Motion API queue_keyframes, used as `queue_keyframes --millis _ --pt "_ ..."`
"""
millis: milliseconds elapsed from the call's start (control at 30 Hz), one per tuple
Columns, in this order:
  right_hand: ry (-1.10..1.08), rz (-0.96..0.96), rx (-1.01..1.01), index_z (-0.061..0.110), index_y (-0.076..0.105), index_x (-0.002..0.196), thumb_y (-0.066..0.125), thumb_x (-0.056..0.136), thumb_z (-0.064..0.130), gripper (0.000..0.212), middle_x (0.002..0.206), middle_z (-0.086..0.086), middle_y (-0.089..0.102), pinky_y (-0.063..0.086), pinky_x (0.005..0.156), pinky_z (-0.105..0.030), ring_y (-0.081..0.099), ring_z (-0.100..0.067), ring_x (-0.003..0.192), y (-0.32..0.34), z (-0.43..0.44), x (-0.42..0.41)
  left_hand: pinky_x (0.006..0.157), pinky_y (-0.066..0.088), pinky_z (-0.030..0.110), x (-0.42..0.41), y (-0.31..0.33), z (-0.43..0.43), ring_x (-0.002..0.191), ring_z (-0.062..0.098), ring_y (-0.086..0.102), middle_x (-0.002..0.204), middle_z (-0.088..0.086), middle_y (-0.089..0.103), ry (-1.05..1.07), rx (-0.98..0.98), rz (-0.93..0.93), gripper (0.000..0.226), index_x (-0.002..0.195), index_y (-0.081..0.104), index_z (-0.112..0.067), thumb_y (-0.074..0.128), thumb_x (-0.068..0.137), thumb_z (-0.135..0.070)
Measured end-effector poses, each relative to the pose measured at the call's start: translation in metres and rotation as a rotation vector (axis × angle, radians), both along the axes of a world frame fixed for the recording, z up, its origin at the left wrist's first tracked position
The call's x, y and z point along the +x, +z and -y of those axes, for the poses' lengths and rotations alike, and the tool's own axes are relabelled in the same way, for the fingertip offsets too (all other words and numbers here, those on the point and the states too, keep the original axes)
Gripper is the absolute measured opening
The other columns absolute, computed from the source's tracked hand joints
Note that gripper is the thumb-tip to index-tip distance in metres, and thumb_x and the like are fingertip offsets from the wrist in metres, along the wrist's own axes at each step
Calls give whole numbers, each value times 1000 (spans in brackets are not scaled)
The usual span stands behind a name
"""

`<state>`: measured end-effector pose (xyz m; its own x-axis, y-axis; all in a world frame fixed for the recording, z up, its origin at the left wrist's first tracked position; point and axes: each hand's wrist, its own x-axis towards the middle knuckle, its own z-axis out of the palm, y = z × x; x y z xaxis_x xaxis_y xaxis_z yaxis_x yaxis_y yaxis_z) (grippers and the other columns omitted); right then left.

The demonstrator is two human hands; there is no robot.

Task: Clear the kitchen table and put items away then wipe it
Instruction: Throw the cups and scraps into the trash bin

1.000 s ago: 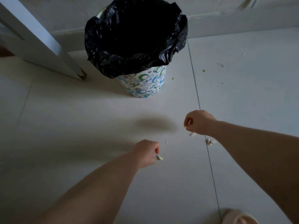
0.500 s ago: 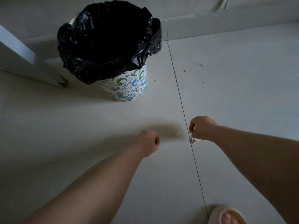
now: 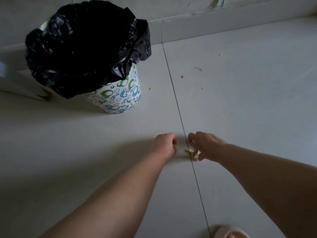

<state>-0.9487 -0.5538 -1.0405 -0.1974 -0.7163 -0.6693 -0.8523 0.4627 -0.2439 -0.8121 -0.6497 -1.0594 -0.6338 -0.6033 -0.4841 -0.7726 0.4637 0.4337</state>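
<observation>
Your left hand [image 3: 164, 145]: fingers curled tight, contents cannot tell. Your right hand [image 3: 208, 146]: fingers arched half open over pale scraps [image 3: 192, 152] on the floor [image 3: 240, 109].

floor [image 3: 240, 109]: pale tiles, one dark grout line [image 3: 178, 107] | waste bin [image 3: 120, 98]: bubble-patterned, upright, far left, lined with a black bag [image 3: 82, 48] | pale scraps [image 3: 192, 152]: on the grout line | yellow crumbs [image 3: 182, 76]: scattered right of the bin | slipper [image 3: 228, 231]: near edge
</observation>
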Motion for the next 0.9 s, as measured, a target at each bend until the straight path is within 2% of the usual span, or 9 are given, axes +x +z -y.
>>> queue_keyframes --millis 100,200,300,400,533,633,700,767,900 --pt "110 -11 -51 20 47 121 76 76 15 53 112 -6 52 47 79 -35 60 -32 100 -6 2 3 81 47 28 -2 -2 -2 103 27 62 106 9 68 -16 41 25 21 103 64 -14 62 82 -10" --pt "118 27 -109 23 52 116 69 82 16 39 109 -5 52 46 78 -32 60 -30 97 -10 5 6 81 48 30 -4 -3 -3 100 27 62 104 11 68 -38 60 47 19 100 65 -12 63 81 -9" --pt "109 59 -148 25 61 100 64 84 19 17 105 -1 56 48 78 -32 61 -28 95 -12 7 8 77 47 29 -7 -4 -6 98 27 63 101 10 69 -37 58 80 13 93 67 -14 60 82 -13" --pt "74 32 -109 24 69 98 61 85 17 17 109 0 61 46 81 -27 61 -24 101 -15 13 13 73 46 30 -10 -1 -11 96 30 63 101 11 67 2 74 111 8 89 65 -14 59 84 -17" --pt "-296 138 -142 20 74 89 65 80 15 13 90 1 68 48 73 -23 64 -18 88 -12 22 14 71 48 32 -9 5 -15 89 30 63 89 8 66 136 169 48 2 82 62 -16 59 81 -17" --pt "-445 216 -244 18 74 79 70 76 13 7 73 5 66 49 70 -21 62 -11 74 -2 34 10 67 47 28 -7 17 -5 79 25 63 75 3 63 313 217 -70 14 69 56 -20 64 80 -16" --pt "-513 249 -340 18 73 74 71 75 10 8 63 8 63 49 67 -21 60 -7 63 12 45 10 71 49 28 -6 32 5 85 25 66 84 6 70 382 158 -155 4 77 66 -17 64 80 -16" --pt "-589 278 -449 19 72 71 71 75 9 11 58 12 61 50 64 -21 57 -3 57 27 59 13 72 45 23 -6 51 17 90 22 65 92 5 72 420 75 -230 9 87 70 -13 63 82 -16" --pt "-751 317 -680 17 73 73 72 74 9 8 62 8 63 55 69 -28 61 -10 63 66 89 19 70 40 22 -12 100 43 89 20 62 92 3 71 450 -76 -366 10 91 67 -13 60 84 -14"
